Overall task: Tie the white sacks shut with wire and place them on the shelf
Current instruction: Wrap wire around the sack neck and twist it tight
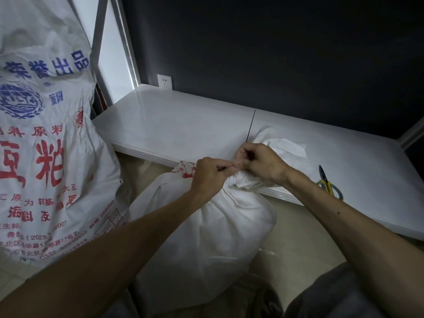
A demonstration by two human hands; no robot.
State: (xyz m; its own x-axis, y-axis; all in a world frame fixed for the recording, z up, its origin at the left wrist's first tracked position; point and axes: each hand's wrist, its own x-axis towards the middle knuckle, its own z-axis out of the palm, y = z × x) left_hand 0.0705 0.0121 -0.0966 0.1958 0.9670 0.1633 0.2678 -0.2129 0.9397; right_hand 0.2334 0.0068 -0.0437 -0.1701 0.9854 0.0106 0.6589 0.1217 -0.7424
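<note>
We see both hands meeting at the bunched neck of the white sack (pixel 206 230). The left hand (pixel 211 175) pinches the neck and the right hand (pixel 259 164) pinches the wire (pixel 250 127) — its end sticks up beyond the knuckles. The shelf (pixel 183 125) edge runs just behind the hands, with bare board beyond. Cutters (pixel 328 184) lie right of the right wrist — a printed sack (pixel 46 134) stands well left.

Snips (pixel 329 184): yellow handles, dark blades, lying flat, just right of right hand (pixel 259 164) | Wall socket (pixel 164 81): white, on dark wall (pixel 275 53), far above left hand (pixel 211 173) | Floor (pixel 293 226): pale, glossy, below both.
</note>
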